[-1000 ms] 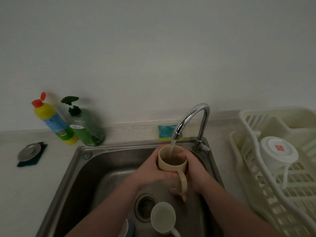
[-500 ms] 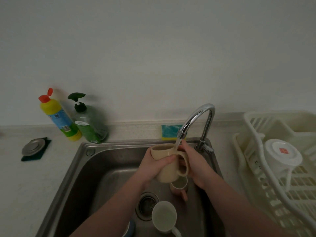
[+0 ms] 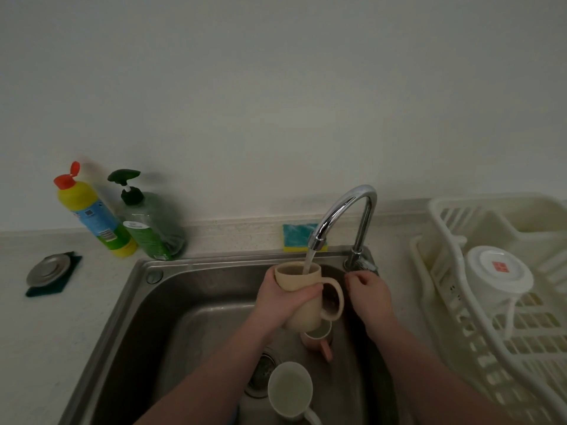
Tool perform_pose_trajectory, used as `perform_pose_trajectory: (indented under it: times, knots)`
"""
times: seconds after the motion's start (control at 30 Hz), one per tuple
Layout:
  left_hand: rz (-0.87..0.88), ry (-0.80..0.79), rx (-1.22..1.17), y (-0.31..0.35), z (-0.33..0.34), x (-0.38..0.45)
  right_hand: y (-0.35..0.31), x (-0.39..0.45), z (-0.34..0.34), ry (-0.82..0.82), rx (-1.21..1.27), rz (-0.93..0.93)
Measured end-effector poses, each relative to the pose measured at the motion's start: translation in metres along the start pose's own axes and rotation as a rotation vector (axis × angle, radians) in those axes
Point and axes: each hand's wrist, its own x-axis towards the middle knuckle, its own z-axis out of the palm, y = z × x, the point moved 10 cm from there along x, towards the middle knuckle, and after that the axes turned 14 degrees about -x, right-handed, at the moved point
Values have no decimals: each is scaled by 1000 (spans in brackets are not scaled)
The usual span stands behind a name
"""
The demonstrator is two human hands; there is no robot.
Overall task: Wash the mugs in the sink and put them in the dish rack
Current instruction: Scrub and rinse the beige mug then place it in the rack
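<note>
currently: left hand [image 3: 280,297] wrapped round beige mug [image 3: 302,297], upright under running tap [image 3: 340,216]; right hand [image 3: 369,294] beside handle, fingers loosely curled, holding nothing.

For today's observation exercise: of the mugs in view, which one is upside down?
The white mug in the dish rack, base up. The beige mug, pink mug and pale mug at the sink all open upward.

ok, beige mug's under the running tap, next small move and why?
Probably tip the beige mug to pour out the rinse water. The left hand holds it upright under the faucet with the stream falling inside it, and the right hand is off the mug, near the tap base. The dish rack waits to the right.
</note>
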Motion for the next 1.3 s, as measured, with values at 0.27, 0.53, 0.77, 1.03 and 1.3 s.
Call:
perform_pose_trajectory:
  times: [0.27,0.53,0.77,1.03,1.3]
  knots:
    - [39,9,-36,7,-1,0,8,24,-9,41,-150,-40]
    - [73,14,-69,10,0,2,7,36,-20,98,-106,-38]
    - [157,13,-136,17,-2,-2,20,52,-12,-66,269,236]
    - [264,-23,-139,29,-4,-3,-9,-52,77,-963,286,456]
    - [190,-189,-154,33,-15,-6,-26,-45,97,-854,564,495]
